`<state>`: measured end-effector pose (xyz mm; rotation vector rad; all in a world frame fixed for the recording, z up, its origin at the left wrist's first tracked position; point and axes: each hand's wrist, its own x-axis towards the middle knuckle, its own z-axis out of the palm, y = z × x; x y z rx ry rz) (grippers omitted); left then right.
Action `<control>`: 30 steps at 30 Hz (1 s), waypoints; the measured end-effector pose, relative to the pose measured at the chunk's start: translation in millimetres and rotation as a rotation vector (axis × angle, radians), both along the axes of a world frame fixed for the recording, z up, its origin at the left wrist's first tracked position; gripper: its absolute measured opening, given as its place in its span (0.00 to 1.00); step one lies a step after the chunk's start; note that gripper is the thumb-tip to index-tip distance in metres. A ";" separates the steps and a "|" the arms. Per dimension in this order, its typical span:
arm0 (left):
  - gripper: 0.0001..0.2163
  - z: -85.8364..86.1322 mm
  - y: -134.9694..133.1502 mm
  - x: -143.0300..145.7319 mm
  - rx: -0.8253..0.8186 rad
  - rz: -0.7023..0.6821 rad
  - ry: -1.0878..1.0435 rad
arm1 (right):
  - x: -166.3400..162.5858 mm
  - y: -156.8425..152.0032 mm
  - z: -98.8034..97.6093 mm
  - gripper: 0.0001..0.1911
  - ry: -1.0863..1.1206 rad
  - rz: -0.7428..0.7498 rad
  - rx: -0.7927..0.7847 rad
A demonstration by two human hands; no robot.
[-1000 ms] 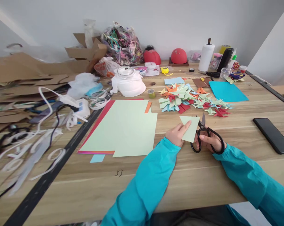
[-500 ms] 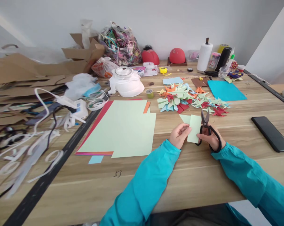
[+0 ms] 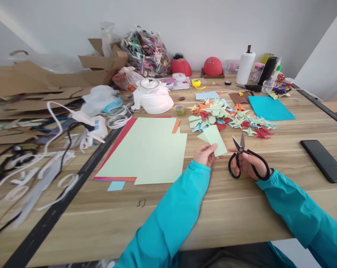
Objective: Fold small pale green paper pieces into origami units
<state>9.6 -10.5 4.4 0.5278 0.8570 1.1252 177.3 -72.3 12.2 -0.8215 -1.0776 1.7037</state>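
Note:
Between thumb and fingers, my left hand [image 3: 205,154] pinches a pale green piece of paper [image 3: 216,140], tilted, with a pointed green corner sticking out at its left. My right hand [image 3: 250,163] is closed around black-handled scissors [image 3: 242,152], whose blades point away from me and stand apart. A small gap separates the scissors from the paper. Just beyond my hands lies a pile of folded paper cranes [image 3: 213,111] in green, orange, red and blue. To the left is a stack of large paper sheets [image 3: 151,149], pale green on top, with red and orange edges showing.
A black phone [image 3: 323,160] lies at the right. Blue-green paper [image 3: 271,108] sits behind the cranes, and a small spool [image 3: 180,109] to their left. A white cap [image 3: 154,98] stands behind the stack. Cables and a power strip [image 3: 93,124] clutter the left side.
My left hand has moved left with the green paper, which now tilts. My right hand has drawn the scissors slightly away, so the hands are farther apart. The view has shifted a little.

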 end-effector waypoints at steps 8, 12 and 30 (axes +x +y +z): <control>0.05 4.7 7.8 -6.6 -0.100 0.143 -0.095 | -4.0 -8.8 -3.4 0.28 0.020 0.352 -0.066; 0.07 3.8 3.4 -2.6 -0.079 0.084 -0.083 | -5.0 -8.5 -3.0 0.28 0.022 0.338 -0.066; 0.26 -5.2 -8.7 13.3 0.024 0.178 0.007 | -14.5 -4.4 -1.1 0.34 -0.053 0.129 -0.053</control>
